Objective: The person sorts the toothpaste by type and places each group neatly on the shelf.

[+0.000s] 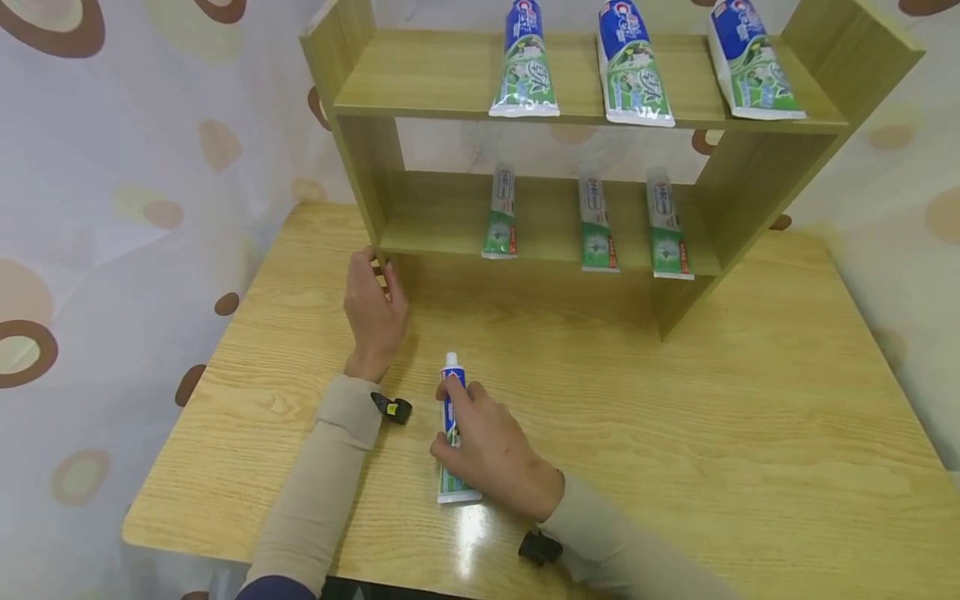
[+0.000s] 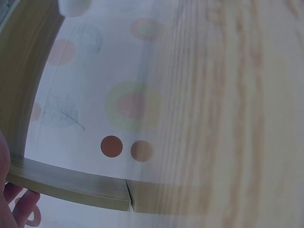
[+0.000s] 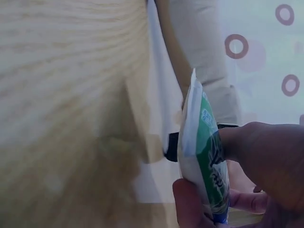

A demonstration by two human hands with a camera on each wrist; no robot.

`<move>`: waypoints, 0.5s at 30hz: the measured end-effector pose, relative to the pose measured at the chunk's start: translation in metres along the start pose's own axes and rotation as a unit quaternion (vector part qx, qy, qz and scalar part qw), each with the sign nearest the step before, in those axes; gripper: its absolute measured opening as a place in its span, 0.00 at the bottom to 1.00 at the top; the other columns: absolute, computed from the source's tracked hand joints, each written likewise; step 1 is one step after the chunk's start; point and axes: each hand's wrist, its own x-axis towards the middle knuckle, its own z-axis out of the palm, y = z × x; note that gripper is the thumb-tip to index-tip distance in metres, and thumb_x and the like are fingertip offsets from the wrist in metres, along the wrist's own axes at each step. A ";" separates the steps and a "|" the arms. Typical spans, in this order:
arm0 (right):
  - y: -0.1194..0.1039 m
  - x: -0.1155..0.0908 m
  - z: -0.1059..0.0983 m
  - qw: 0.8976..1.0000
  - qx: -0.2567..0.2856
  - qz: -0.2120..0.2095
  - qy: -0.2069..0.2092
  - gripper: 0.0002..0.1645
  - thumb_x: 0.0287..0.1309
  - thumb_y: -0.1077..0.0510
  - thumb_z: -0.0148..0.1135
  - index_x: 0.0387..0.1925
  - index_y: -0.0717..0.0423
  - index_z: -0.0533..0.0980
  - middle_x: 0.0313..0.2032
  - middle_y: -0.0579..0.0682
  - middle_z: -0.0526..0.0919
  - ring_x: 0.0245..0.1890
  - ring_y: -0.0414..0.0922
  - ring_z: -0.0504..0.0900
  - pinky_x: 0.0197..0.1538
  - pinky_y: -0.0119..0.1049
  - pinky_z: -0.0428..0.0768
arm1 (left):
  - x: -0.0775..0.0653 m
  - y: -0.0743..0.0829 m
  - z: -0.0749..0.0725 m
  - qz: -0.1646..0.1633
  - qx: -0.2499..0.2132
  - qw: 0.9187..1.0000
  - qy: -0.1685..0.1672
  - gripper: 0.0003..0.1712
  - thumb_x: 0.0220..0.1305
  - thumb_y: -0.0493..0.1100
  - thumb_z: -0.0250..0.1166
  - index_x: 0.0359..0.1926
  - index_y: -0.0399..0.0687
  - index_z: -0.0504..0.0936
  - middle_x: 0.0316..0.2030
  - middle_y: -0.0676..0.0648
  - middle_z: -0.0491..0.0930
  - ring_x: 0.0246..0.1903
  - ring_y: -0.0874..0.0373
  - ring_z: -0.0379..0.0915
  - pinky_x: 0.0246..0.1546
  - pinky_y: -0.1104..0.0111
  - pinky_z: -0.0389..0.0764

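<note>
Wooden table (image 1: 675,417), spotted curtain (image 1: 112,208), right hand (image 1: 495,450) gripping toothpaste tube (image 1: 452,392), left hand (image 1: 373,312) loosely holding shelf (image 1: 450,75)

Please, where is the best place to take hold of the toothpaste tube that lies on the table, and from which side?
Probably grip the toothpaste tube around its middle, coming from above and pinching its two long edges. It lies flat on the table, white cap pointing toward the shelf, so its broad face is up. The right hand already holds it this way.

The blurred worktop (image 2: 228,104) fills the right side of the view. On the left a curved wooden shelf (image 2: 71,187) edge runs along the bottom — fingers (image 2: 21,204) rest just beneath it. A dotted curtain (image 2: 109,95) hangs behind.
</note>
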 end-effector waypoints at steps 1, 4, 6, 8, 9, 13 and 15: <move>-0.001 0.001 -0.004 1.000 -0.002 -0.001 0.004 0.29 0.62 0.60 0.73 0.62 0.54 0.72 0.43 0.57 0.82 0.24 0.39 0.79 0.20 0.22 0.76 | 0.000 0.000 0.000 0.000 -0.001 1.000 0.001 0.13 0.84 0.37 0.55 0.57 0.29 0.74 0.47 0.29 0.82 0.43 0.37 0.86 0.36 0.50 0.91; -0.007 0.005 -0.015 1.000 -0.002 0.002 0.011 0.29 0.63 0.59 0.72 0.62 0.53 0.72 0.41 0.55 0.80 0.25 0.39 0.79 0.20 0.22 0.77 | 0.001 0.001 0.000 0.000 -0.002 1.000 0.002 0.13 0.84 0.37 0.54 0.58 0.29 0.74 0.47 0.29 0.82 0.43 0.37 0.86 0.35 0.50 0.91; -0.009 0.007 -0.024 1.000 0.002 0.006 0.012 0.29 0.63 0.59 0.72 0.63 0.52 0.72 0.42 0.55 0.80 0.25 0.40 0.80 0.20 0.23 0.78 | 0.001 0.000 0.000 0.000 -0.001 1.000 0.001 0.13 0.84 0.37 0.54 0.58 0.29 0.73 0.47 0.30 0.82 0.43 0.37 0.86 0.35 0.50 0.91; -0.012 0.010 -0.032 1.000 0.007 0.005 0.016 0.29 0.63 0.60 0.71 0.63 0.52 0.71 0.43 0.56 0.80 0.25 0.40 0.81 0.20 0.23 0.78 | 0.001 0.000 0.000 -0.001 0.000 1.000 -0.002 0.13 0.84 0.36 0.54 0.58 0.30 0.73 0.48 0.30 0.82 0.43 0.38 0.86 0.35 0.50 0.91; -0.013 0.011 -0.036 1.000 0.011 0.004 0.018 0.29 0.64 0.60 0.71 0.64 0.53 0.71 0.44 0.57 0.81 0.25 0.40 0.81 0.20 0.23 0.79 | 0.000 0.000 0.000 -0.001 0.001 1.000 -0.003 0.13 0.84 0.37 0.55 0.59 0.30 0.73 0.48 0.30 0.82 0.43 0.38 0.86 0.35 0.50 0.91; -0.017 0.016 -0.054 0.999 0.014 -0.014 0.038 0.30 0.63 0.62 0.71 0.64 0.54 0.71 0.47 0.58 0.82 0.24 0.40 0.81 0.19 0.24 0.79 | 0.001 -0.001 0.000 -0.003 0.001 1.000 -0.003 0.13 0.83 0.36 0.55 0.59 0.29 0.74 0.48 0.30 0.82 0.43 0.38 0.86 0.35 0.50 0.91; -0.019 0.019 -0.061 0.998 0.009 -0.031 0.052 0.30 0.63 0.64 0.71 0.65 0.56 0.71 0.49 0.59 0.83 0.24 0.40 0.80 0.20 0.24 0.79 | 0.001 -0.001 0.000 -0.002 0.000 1.000 -0.001 0.13 0.83 0.36 0.55 0.58 0.29 0.74 0.48 0.30 0.82 0.43 0.38 0.86 0.35 0.50 0.91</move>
